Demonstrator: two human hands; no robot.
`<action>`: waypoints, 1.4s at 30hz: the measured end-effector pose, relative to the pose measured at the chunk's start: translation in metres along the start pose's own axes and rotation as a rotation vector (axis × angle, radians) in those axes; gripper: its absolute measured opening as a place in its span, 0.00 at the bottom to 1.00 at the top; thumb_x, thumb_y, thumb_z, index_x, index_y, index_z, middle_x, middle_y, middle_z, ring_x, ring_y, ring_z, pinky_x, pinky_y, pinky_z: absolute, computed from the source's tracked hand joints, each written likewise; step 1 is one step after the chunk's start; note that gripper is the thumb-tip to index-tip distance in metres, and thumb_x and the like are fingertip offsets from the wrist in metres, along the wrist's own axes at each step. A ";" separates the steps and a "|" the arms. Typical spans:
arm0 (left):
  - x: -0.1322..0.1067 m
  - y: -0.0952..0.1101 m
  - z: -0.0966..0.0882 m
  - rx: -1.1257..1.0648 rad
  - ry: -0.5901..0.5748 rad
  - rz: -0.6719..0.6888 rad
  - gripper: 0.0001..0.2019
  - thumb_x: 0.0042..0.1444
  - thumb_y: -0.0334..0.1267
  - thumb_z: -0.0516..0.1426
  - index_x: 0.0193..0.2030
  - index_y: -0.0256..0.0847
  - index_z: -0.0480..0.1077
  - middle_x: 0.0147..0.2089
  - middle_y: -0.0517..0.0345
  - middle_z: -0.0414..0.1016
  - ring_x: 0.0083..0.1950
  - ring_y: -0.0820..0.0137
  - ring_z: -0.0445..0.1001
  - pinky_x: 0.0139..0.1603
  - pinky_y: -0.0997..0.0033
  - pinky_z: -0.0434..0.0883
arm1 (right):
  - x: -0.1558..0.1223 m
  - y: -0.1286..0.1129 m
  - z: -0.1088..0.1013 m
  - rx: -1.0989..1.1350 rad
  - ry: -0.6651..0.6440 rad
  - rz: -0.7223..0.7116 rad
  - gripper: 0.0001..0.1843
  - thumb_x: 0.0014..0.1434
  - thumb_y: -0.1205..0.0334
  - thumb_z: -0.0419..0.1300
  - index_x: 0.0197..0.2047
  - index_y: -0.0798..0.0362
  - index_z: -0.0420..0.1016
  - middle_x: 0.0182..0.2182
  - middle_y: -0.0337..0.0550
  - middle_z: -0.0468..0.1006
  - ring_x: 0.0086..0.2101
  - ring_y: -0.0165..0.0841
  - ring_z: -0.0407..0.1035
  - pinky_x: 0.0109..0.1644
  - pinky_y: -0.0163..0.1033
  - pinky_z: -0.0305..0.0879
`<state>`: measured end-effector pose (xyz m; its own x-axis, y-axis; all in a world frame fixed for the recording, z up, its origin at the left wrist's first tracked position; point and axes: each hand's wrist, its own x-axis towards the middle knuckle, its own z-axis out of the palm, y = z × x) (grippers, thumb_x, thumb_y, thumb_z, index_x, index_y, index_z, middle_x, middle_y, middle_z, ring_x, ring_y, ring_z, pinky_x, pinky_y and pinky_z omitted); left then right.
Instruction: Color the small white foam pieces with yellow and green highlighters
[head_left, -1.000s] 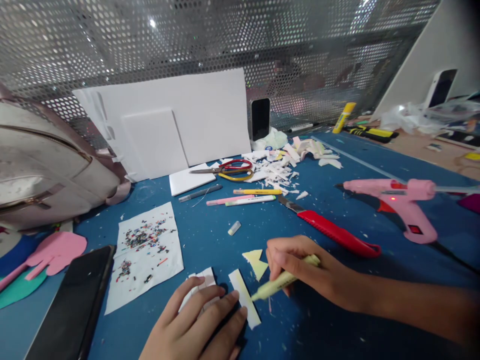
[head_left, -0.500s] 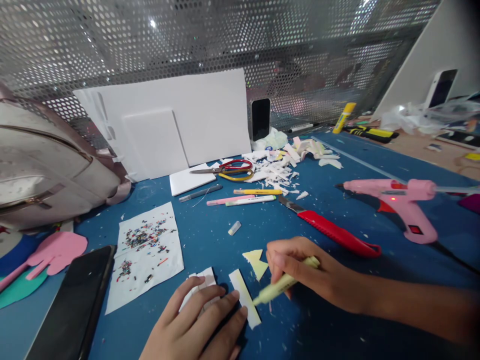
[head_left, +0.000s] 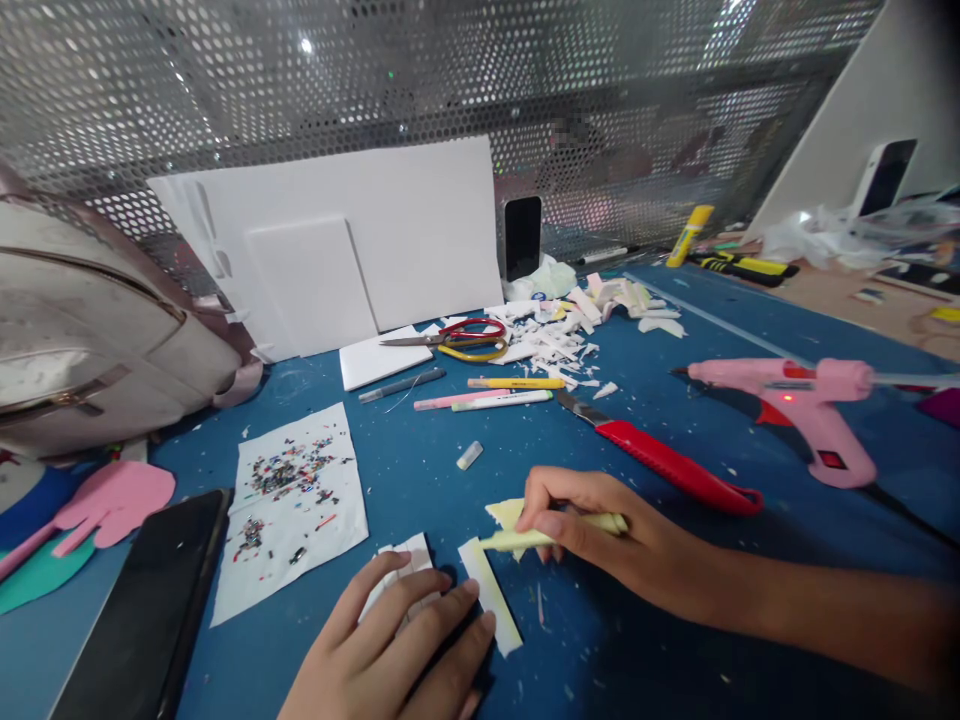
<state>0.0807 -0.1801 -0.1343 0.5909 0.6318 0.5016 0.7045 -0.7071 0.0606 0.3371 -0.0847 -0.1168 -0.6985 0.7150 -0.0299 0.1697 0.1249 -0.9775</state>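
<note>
My left hand (head_left: 397,645) lies flat with fingers spread, pressing a folded white paper piece (head_left: 409,555) and touching the left edge of a white paper strip (head_left: 491,598) on the blue mat. My right hand (head_left: 600,540) grips a pale yellow marker (head_left: 547,535), held almost level, its tip resting at the strip's upper end. A yellowish paper triangle (head_left: 506,512) lies just behind the marker, partly hidden by my fingers.
Red utility knife (head_left: 660,462), pink glue gun (head_left: 795,400), scissors (head_left: 457,338), several pens (head_left: 510,392) and paper scraps (head_left: 570,325) lie beyond. A white sheet with confetti bits (head_left: 292,510), a dark phone (head_left: 142,610), pink foam shape (head_left: 112,500) and a bag (head_left: 97,330) sit left.
My right hand has swung the marker from a downward slant to nearly level, moving its tip up the strip to its top end. My left hand has stayed put.
</note>
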 end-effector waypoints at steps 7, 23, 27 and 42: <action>-0.001 -0.001 -0.002 0.001 -0.014 0.031 0.13 0.72 0.38 0.52 0.56 0.46 0.76 0.53 0.66 0.79 0.56 0.69 0.72 0.74 0.61 0.50 | 0.001 -0.001 -0.001 -0.007 0.004 -0.014 0.21 0.71 0.47 0.53 0.35 0.55 0.72 0.30 0.38 0.72 0.31 0.29 0.65 0.36 0.34 0.58; -0.002 -0.007 -0.007 0.049 -0.095 0.105 0.14 0.71 0.36 0.53 0.59 0.46 0.74 0.56 0.66 0.78 0.58 0.69 0.71 0.75 0.60 0.46 | 0.002 -0.003 0.001 0.060 -0.036 -0.002 0.24 0.71 0.45 0.53 0.37 0.57 0.76 0.30 0.40 0.74 0.31 0.29 0.68 0.35 0.33 0.60; -0.001 -0.003 -0.005 0.020 -0.072 0.043 0.14 0.72 0.36 0.51 0.57 0.46 0.75 0.55 0.66 0.78 0.58 0.69 0.71 0.74 0.61 0.49 | 0.003 -0.005 0.001 0.005 0.007 -0.002 0.20 0.70 0.47 0.56 0.40 0.56 0.76 0.31 0.39 0.75 0.32 0.28 0.67 0.37 0.33 0.60; 0.000 0.007 0.005 -0.031 0.040 -0.058 0.14 0.73 0.38 0.50 0.51 0.45 0.78 0.50 0.65 0.80 0.55 0.69 0.73 0.72 0.60 0.53 | 0.002 -0.005 0.000 0.043 0.028 -0.011 0.23 0.71 0.46 0.54 0.40 0.58 0.78 0.31 0.42 0.75 0.31 0.29 0.68 0.36 0.34 0.62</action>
<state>0.0870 -0.1835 -0.1383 0.5327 0.6593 0.5306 0.7244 -0.6794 0.1169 0.3348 -0.0841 -0.1120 -0.6803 0.7328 -0.0138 0.1317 0.1037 -0.9859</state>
